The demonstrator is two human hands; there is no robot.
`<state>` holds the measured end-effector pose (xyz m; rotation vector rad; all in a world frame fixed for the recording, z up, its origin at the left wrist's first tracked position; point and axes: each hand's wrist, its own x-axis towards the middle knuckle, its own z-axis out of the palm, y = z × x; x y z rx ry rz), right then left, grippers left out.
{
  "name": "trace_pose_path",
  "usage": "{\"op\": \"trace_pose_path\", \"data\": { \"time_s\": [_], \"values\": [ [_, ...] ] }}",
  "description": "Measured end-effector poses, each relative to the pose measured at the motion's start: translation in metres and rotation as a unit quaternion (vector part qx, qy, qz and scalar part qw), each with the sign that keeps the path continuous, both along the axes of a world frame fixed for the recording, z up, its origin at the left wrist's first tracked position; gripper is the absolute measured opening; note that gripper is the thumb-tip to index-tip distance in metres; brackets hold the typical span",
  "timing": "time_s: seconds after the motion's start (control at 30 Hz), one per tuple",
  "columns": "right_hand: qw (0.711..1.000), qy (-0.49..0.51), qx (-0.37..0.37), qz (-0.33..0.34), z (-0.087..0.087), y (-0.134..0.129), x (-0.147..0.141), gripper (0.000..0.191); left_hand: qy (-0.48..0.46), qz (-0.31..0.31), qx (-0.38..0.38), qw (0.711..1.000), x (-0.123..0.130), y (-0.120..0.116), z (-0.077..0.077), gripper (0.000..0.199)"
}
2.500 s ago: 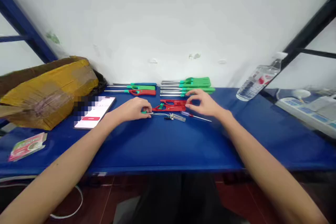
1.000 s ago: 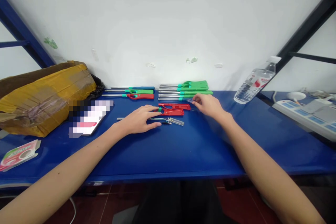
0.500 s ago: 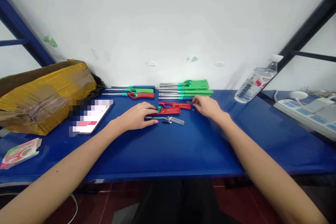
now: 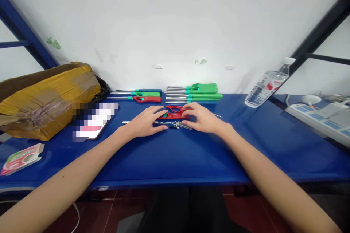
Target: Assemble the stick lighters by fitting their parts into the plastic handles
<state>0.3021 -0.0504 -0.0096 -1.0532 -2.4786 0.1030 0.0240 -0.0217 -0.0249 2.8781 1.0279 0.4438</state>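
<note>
Two red plastic lighter shell halves [image 4: 175, 112] lie on the blue table [image 4: 175, 153], between my hands. My left hand [image 4: 146, 122] rests flat over a thin metal tube [image 4: 128, 122] and the wired inner parts [image 4: 175, 125] of the lighter. My right hand [image 4: 202, 118] lies over the right end of the red shells and the clear tube, fingers spread and touching them. A thin screwdriver shaft [image 4: 218, 116] shows just behind my right hand. Neither hand visibly lifts anything.
Assembled long lighters lie at the back: a green stack [image 4: 197, 93] and red, green and blue ones [image 4: 139, 95]. A phone [image 4: 93, 120], a taped cardboard box [image 4: 46, 102] and a packet [image 4: 22, 156] are at left. A water bottle [image 4: 266, 82] and power strip [image 4: 314, 116] are at right.
My right hand has moved left from the table's right of the red shells and now covers their right end. My left hand has stayed over the tube and wires.
</note>
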Motion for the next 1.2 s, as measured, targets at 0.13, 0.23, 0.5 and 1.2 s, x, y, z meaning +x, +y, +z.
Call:
{"op": "trace_pose_path", "data": {
  "time_s": [0.13, 0.23, 0.5, 1.2],
  "values": [
    [1.000, -0.002, -0.018, 0.011, -0.005, -0.001, -0.002, 0.024, -0.003, -0.003, -0.001, 1.000, -0.001, 0.002, 0.001, 0.062],
    [1.000, 0.001, -0.014, 0.011, -0.006, 0.000, -0.002, 0.021, -0.016, 0.009, 0.007, 1.000, 0.000, 0.003, 0.003, 0.056],
    [0.999, 0.011, -0.037, 0.020, -0.007, -0.002, -0.009, 0.015, -0.034, -0.012, 0.003, 0.999, 0.002, 0.005, 0.002, 0.045],
    [0.999, 0.007, -0.052, 0.016, -0.008, -0.002, -0.012, 0.014, -0.116, 0.045, -0.024, 0.992, 0.004, 0.006, -0.001, 0.054]
  ]
}}
